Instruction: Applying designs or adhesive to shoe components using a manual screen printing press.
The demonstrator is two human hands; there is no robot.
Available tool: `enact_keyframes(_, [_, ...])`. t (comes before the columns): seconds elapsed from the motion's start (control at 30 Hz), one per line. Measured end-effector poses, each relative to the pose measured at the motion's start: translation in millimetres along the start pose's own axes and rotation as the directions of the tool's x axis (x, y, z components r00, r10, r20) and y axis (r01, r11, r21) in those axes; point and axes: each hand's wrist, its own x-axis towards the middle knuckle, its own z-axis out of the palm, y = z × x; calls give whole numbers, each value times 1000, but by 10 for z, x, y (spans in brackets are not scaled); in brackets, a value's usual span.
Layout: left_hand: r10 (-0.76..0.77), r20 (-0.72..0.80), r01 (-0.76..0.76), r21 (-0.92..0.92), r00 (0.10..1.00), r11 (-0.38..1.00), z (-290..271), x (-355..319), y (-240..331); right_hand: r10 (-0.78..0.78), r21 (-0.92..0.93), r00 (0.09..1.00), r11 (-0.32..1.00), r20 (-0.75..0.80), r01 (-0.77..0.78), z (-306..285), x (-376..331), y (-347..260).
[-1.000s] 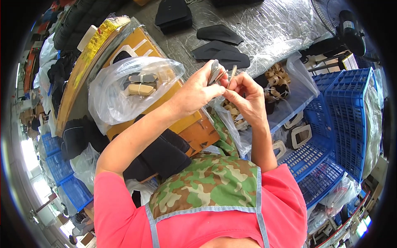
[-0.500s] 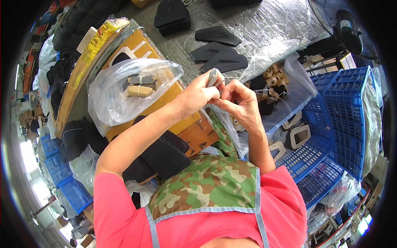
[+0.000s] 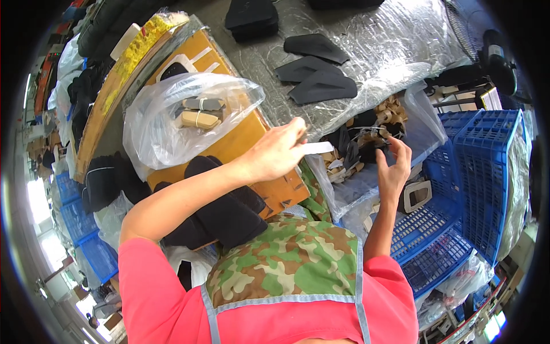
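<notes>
My left hand [image 3: 276, 150] is closed above the corner of the wooden table, with a flat white strip [image 3: 318, 148] sticking out to the right from between its thumb and fingers. A small dark bit shows at its fingertips, too small to name. To the right, my right hand [image 3: 394, 166] is open, thumb and fingers apart and nothing visible between them. It is over the edge of a plastic-lined bin [image 3: 421, 146] of scraps. Inside lie curled tan offcuts [image 3: 392, 116] and black pieces, some just beyond the right fingertips.
On the orange-topped table [image 3: 172, 157], a clear plastic bag [image 3: 143, 135] holds banded bundles of tan and grey pieces [image 3: 199, 120]. Black shaped pads [image 3: 322, 86] lie on the silver-wrapped surface beyond. Blue crates [image 3: 487, 183] stand at right, and black padded fabric [image 3: 220, 212] lies nearby.
My hands were together, fingering small grey pieces. Now they are apart: the right has moved right to the bin and opened, while the left has lowered slightly and shows a white strip.
</notes>
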Motion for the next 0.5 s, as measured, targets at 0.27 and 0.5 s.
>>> enact_keyframes(0.27, [222,-148,-227,-18,964,974,297,143,116,-177,472,966,879,187,69,292,-126,-1047])
enact_keyframes(0.5, [332,-234,-316,104,914,943,167,358,-164,62,532,961,822,270,-202,248,-42,-770])
